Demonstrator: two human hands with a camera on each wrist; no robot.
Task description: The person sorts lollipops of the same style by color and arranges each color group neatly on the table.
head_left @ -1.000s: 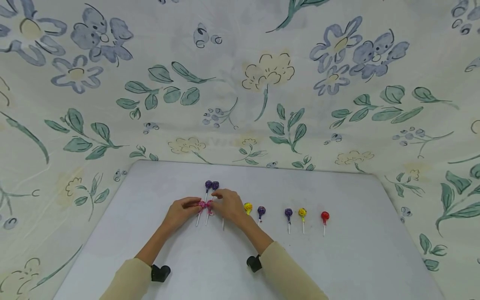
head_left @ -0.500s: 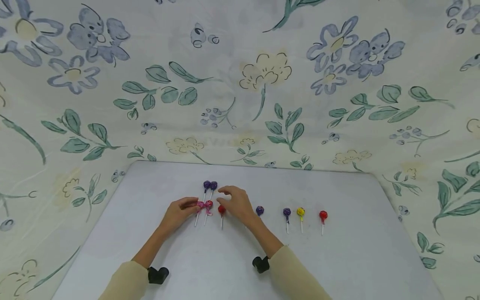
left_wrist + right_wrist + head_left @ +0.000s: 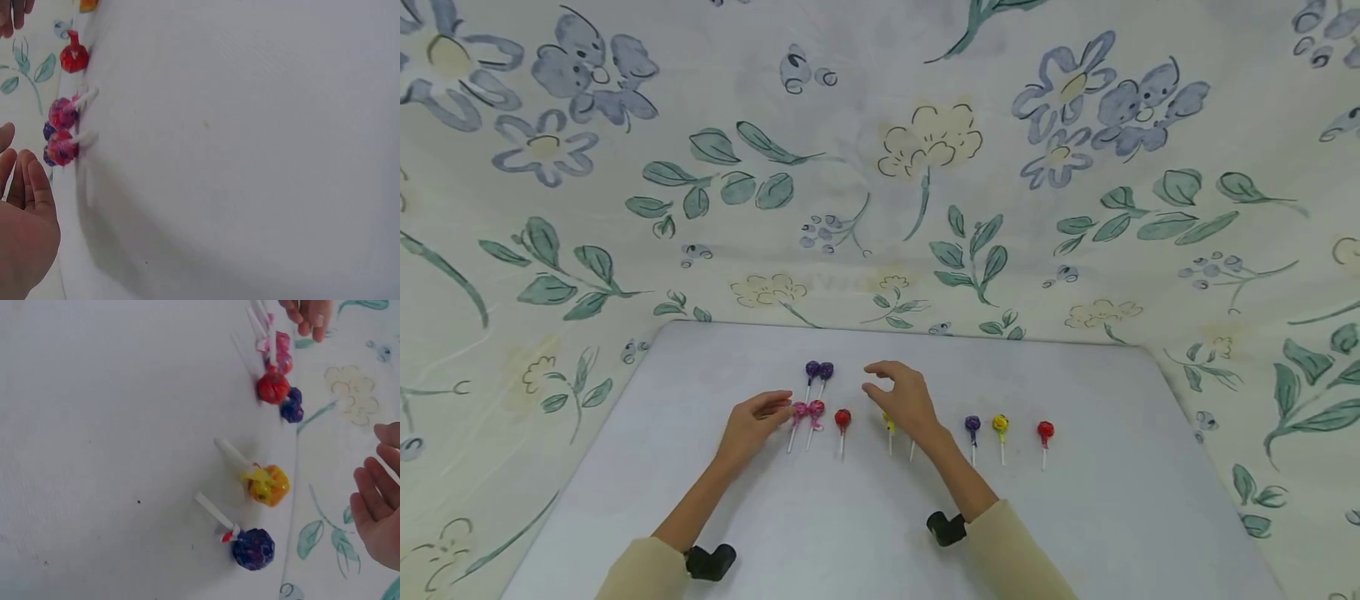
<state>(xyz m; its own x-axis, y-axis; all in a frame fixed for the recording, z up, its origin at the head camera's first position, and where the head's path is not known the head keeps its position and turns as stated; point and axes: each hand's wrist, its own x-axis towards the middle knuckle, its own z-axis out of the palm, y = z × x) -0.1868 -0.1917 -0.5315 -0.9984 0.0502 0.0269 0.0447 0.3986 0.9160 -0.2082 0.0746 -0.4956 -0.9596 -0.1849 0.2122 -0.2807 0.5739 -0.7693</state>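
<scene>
Two pink lollipops [image 3: 816, 408] lie side by side on the white table, with two purple lollipops [image 3: 827, 370] just behind them. My left hand [image 3: 751, 429] is beside the left pink one; in the left wrist view its relaxed fingers [image 3: 41, 187] stand apart from the candy and hold nothing. To the right lies a red lollipop [image 3: 842, 417]. Over a yellow lollipop [image 3: 269, 485] and a purple lollipop [image 3: 253, 549] hovers my right hand [image 3: 908, 402], thumb and fingers spread with nothing between them. In the head view it hides much of those two.
Further right on the table [image 3: 865, 533] lie another purple lollipop [image 3: 973, 423], a yellow lollipop [image 3: 1001, 423] and a red lollipop [image 3: 1046, 429], sticks toward me. A flowered cloth [image 3: 850, 167] rises behind the table's far edge.
My right hand has let go of the right pink lollipop and moved right, uncovering the red one. My left fingers have come off the left pink lollipop and drawn slightly left.
</scene>
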